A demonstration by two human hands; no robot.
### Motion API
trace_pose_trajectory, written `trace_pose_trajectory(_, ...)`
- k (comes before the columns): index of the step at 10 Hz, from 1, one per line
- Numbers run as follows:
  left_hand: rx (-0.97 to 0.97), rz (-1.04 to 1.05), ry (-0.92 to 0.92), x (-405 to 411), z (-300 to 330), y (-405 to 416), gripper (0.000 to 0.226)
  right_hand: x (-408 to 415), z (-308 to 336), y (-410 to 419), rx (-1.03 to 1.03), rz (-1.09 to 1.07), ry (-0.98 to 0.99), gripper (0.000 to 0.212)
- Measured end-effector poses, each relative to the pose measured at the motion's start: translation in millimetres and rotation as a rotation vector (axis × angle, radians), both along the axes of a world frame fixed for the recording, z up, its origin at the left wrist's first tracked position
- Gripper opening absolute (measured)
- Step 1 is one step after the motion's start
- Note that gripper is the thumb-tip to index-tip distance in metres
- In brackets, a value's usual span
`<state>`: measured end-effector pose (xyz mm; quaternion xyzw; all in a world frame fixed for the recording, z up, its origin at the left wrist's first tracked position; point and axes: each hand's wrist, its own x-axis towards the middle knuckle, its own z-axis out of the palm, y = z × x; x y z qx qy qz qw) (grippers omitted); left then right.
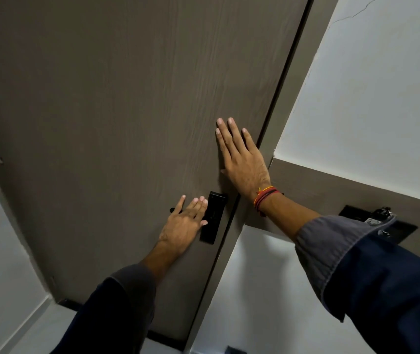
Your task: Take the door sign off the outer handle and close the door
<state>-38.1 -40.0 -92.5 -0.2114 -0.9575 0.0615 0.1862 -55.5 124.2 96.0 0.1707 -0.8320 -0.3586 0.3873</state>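
Door (pixel 107 103) under both flat hands, fingers (pixel 229 134) spread and released, left hand (pixel 182 229) over the handle (pixel 172 210).

Dim, soft indoor light; sharp centre, wide-angle bending at edges.

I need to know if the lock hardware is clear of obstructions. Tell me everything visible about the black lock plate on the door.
The black lock plate is a tall, narrow matte rectangle, metal or plastic by its look, mounted flat on the brown wood-grain door near its latch edge. Small markings show near its middle; they are too small to read. A dark lever handle sticks out to its left, mostly hidden beneath the left hand, whose fingertips overlap the plate's left edge. No sign hangs there.
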Motion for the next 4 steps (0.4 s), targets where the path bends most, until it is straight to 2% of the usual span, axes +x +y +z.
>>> trace_pose_trajectory(2, 0.081, -0.077, -0.044, 13, 24, -7, 0.065, 16, 15, 1, -0.139, 0.123, -0.133, 0.078)
trace_pose_trajectory(3, 0.169, -0.123, -0.006, 9, 64, -15, 0.062, 25, 40, 12, -0.108, 0.169, -0.103, 0.074)
trace_pose_trajectory(4, 0.192, -0.107, 0.203, 2, 129, -20, 0.062, 41, 77, 28, -0.123, 0.175, -0.004, 0.074)
